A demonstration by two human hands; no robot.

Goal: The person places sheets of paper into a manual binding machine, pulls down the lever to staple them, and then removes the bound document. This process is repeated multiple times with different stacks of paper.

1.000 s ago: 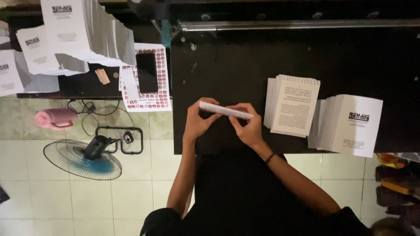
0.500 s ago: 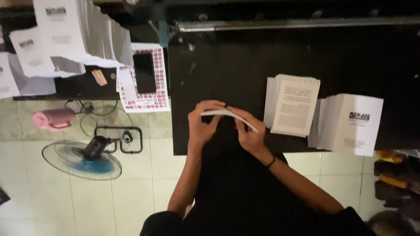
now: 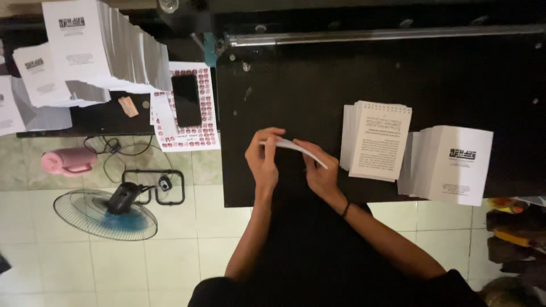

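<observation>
White paper booklet (image 3: 296,149) being gripped at both ends, left hand (image 3: 263,162) and right hand (image 3: 319,173) pinching it above the black counter (image 3: 296,85).

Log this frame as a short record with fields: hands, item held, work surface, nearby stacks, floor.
left hand: left hand grips the left end of the white sheet
right hand: right hand holds the sheet's right part, fingers on top
surface: black table
right of hands: booklet stack, then leaflet stack
far left: tall paper stacks; phone on a patterned sheet
floor: fan, pink jug
</observation>
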